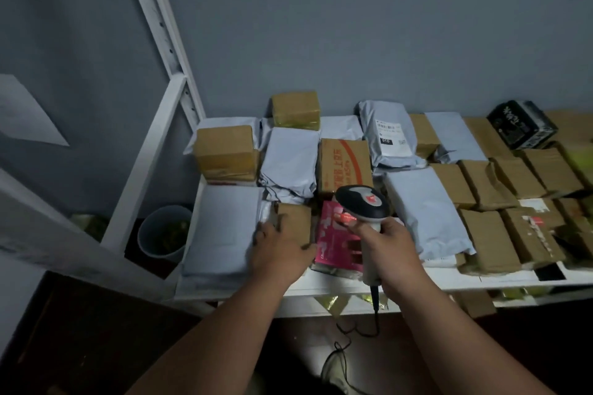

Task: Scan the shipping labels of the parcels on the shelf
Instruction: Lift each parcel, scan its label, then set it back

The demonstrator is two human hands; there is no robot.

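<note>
A white shelf [449, 279] carries several brown cardboard parcels and grey mailer bags. My right hand [390, 248] grips the handle of a grey and black barcode scanner [364, 202], its head over a pink parcel [337, 240] with a red glow under it. My left hand [279, 248] grips a small brown box [295, 221] at the shelf's front, between a flat grey mailer [221, 231] and the pink parcel. A grey mailer [390, 134] at the back shows a white shipping label.
The white shelf upright [160, 32] rises at the left against a grey wall. A grey bin [165, 231] stands on the floor left of the shelf. The scanner's black cable [373, 304] hangs below the shelf edge. A black box [521, 125] sits at the back right.
</note>
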